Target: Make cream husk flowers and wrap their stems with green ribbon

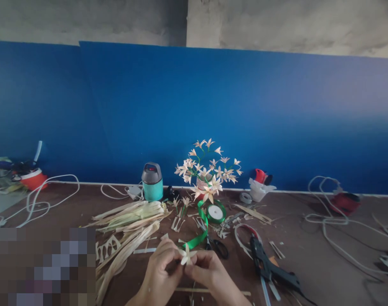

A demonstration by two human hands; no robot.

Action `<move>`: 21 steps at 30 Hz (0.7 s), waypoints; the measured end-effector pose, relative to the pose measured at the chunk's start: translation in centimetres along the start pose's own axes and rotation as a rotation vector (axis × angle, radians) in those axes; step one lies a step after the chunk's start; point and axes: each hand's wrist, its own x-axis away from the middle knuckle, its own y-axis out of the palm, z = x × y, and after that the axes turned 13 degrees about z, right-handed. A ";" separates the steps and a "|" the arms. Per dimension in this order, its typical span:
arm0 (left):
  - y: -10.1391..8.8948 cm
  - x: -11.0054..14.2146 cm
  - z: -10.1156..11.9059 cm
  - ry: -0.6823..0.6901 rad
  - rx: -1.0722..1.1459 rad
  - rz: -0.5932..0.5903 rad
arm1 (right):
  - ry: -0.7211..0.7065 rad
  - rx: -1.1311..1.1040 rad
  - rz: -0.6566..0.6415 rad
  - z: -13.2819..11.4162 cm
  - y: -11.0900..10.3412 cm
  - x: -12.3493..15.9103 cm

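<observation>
A small cream flower (187, 256), apparently made of dried husk, is pinched between both hands low in the middle of the view. My left hand (164, 270) grips it from the left with thumb and fingers pressed together. From the right, my right hand (209, 272) pinches it too, its fingertips close to the petals. A green ribbon (197, 241) runs from behind the flower up to its spool (216, 211). Whether a hand touches the ribbon is hidden. Black-handled scissors (220, 248) lie just beyond my right hand.
Dried corn husks (130, 216) spread on the left. Finished flowers on green stems (209, 170) stand in a pot at the back. A black glue gun (272, 267) lies at right with its cord. A turquoise jug (153, 187) and a tape roll (246, 197) stand by the blue partition (168, 110).
</observation>
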 end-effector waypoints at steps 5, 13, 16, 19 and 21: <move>-0.2 -0.3 0.2 -0.226 0.088 -0.083 | 0.053 -0.019 0.051 -1.0 -0.7 0.0; -0.3 -0.5 0.7 -0.566 0.332 -0.259 | 0.039 -0.117 0.025 -1.0 -1.2 0.0; -0.2 -0.5 0.8 -0.622 0.398 -0.287 | 0.044 -0.147 0.024 -0.7 -1.2 0.1; 0.0 -0.4 0.8 -0.655 0.460 -0.323 | 0.047 -0.155 -0.023 -0.5 -1.2 0.0; 0.1 -0.4 0.8 -0.669 0.488 -0.343 | 0.049 -0.166 -0.082 -0.5 -1.2 -0.3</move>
